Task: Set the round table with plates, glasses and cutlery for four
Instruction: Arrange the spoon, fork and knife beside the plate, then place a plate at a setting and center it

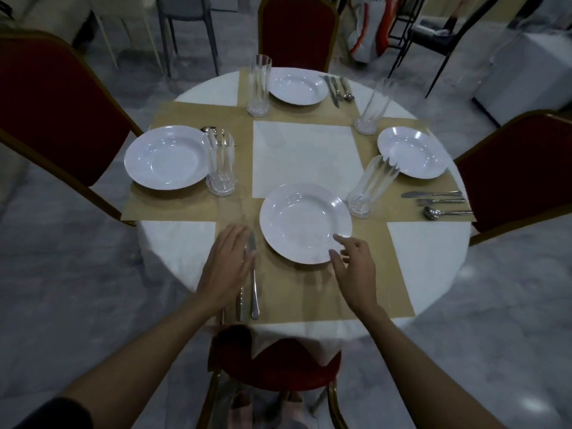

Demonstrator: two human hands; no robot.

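Note:
The round white table (433,252) carries tan placemats, each with a white plate. The near plate (305,222) lies in front of me, a tall glass (370,188) at its right. A knife (253,274) and two other cutlery pieces lie left of it, partly under my left hand (227,270), which is flat with fingers apart. My right hand (354,267) hovers open at the near plate's right rim. Left plate (167,156), far plate (298,86) and right plate (413,151) each have a glass and cutlery beside them.
Red chairs with gold frames stand at the left (58,113), far side (298,32), right (520,174) and just below me (275,366). Grey and black chairs and a white box (532,75) stand on the marble floor beyond.

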